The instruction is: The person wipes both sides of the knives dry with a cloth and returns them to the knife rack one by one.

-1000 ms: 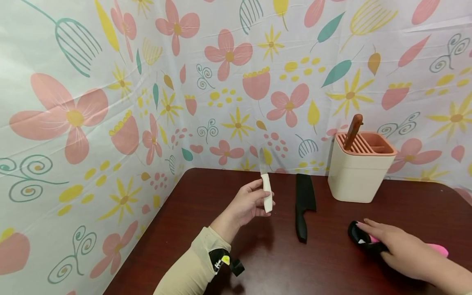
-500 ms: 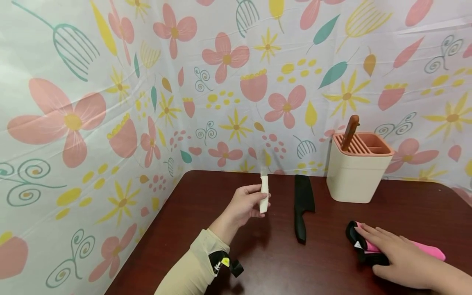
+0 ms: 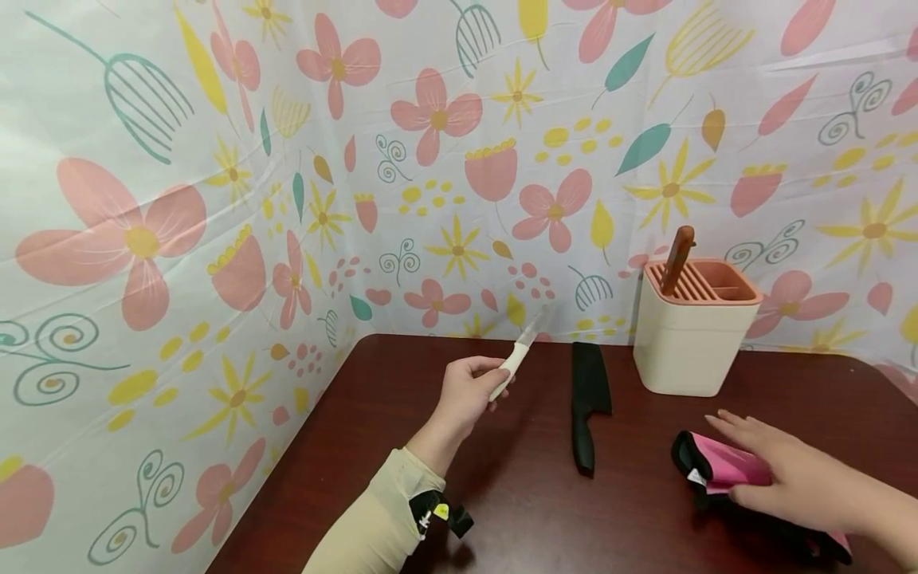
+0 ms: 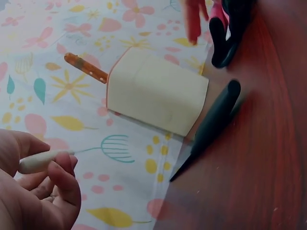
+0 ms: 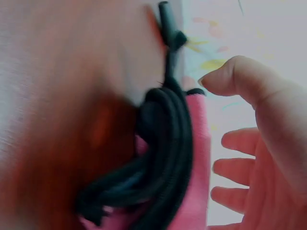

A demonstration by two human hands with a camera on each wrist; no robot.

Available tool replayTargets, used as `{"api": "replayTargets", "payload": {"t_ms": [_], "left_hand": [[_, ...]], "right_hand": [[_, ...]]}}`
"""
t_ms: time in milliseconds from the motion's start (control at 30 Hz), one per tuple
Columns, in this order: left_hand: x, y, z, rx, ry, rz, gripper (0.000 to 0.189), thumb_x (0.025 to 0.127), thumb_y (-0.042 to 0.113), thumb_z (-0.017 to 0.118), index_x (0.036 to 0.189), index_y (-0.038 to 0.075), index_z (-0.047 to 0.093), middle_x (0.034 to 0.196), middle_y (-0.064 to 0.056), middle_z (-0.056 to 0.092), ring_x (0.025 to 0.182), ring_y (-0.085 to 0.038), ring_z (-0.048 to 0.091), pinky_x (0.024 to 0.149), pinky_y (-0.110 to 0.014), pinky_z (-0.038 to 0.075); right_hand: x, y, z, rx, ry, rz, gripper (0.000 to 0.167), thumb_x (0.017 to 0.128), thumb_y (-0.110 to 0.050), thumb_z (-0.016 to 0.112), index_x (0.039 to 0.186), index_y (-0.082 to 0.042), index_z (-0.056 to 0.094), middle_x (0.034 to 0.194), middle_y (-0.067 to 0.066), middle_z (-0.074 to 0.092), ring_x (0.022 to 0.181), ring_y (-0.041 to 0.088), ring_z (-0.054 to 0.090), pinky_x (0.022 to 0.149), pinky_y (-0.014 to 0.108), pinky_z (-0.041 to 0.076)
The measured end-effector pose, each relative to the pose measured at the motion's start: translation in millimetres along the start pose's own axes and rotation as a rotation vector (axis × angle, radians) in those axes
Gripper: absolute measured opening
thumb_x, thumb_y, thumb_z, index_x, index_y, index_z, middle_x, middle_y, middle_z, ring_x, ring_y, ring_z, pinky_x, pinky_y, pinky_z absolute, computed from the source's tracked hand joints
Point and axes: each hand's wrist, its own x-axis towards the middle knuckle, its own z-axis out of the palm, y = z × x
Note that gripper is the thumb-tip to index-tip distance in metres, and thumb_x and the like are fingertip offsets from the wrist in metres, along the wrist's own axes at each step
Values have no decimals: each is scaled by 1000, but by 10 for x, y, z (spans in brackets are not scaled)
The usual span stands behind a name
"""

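Observation:
My left hand (image 3: 462,399) pinches a small knife by its white handle (image 3: 512,365), off the table. The thin blade points up and to the right. In the left wrist view the white handle (image 4: 41,161) lies between thumb and fingers. My right hand (image 3: 799,478) is spread with straight fingers over a folded pink cloth item with black edging (image 3: 731,464). In the right wrist view, a gap shows between the fingertips and the pink fabric (image 5: 197,143). A black cleaver (image 3: 591,383) lies flat between the hands, its handle toward me.
A cream knife holder (image 3: 696,355) with a slotted coral top stands at the back right. One brown knife handle (image 3: 677,259) sticks out of its slots. The dark reddish table (image 3: 402,359) meets a flower-printed curtain (image 3: 323,159) behind and at left.
The knife in my left hand has tipped from nearly upright to leaning right. My right hand has lifted off the pink item, whose far end has shifted and folded.

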Motion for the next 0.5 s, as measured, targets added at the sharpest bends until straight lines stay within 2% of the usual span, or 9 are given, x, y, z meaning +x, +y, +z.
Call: {"api": "replayTargets", "payload": {"t_ms": [133, 233, 300, 333, 400, 467, 500], "left_hand": [[-1, 47, -3, 60, 29, 52, 16, 92, 6, 72, 105, -2, 77, 91, -23, 77, 58, -10, 64, 50, -22, 46], [-3, 85, -9, 92, 52, 80, 14, 91, 7, 74, 103, -1, 77, 86, -18, 77, 58, -11, 65, 51, -22, 48], [-8, 117, -18, 100, 65, 102, 14, 91, 8, 75, 100, -1, 77, 86, -20, 77, 58, -13, 66, 51, -22, 49], [-9, 132, -23, 105, 74, 114, 13, 90, 9, 75, 99, -1, 77, 86, -23, 77, 57, -15, 66, 51, -23, 50], [-5, 162, -35, 111, 94, 142, 12, 90, 9, 76, 97, 0, 76, 86, -25, 76, 58, -18, 68, 52, -24, 51], [-2, 200, -47, 119, 115, 179, 11, 89, 9, 76, 95, 0, 76, 87, -27, 75, 58, -22, 69, 54, -25, 54], [1, 218, -53, 129, 130, 199, 10, 89, 10, 76, 95, 1, 76, 86, -26, 76, 58, -25, 70, 55, -26, 55]], "right_hand": [[100, 68, -179, 3, 30, 23, 85, 78, -23, 88, 149, -2, 47, 142, 35, 54, 123, -36, 1, 97, -10, -2], [187, 116, -335, -12, 65, 61, 86, 81, -26, 87, 152, -4, 45, 143, 34, 54, 120, -36, 5, 96, -10, -1], [255, 140, -445, -31, 91, 92, 87, 82, -30, 87, 154, -8, 45, 143, 31, 55, 126, -33, 12, 96, -10, 2], [291, 151, -497, -40, 104, 102, 86, 82, -32, 87, 154, -10, 45, 143, 30, 56, 130, -28, 20, 95, -10, 5], [366, 167, -603, -67, 122, 119, 85, 83, -33, 87, 154, -12, 46, 142, 28, 58, 136, -7, 43, 93, -8, 19], [441, 181, -704, -95, 137, 132, 82, 83, -34, 87, 152, -12, 49, 139, 27, 61, 121, 15, 61, 83, -1, 30], [478, 188, -750, -104, 139, 133, 81, 83, -33, 86, 152, -10, 49, 138, 28, 61, 113, 22, 65, 81, 4, 37]]}}
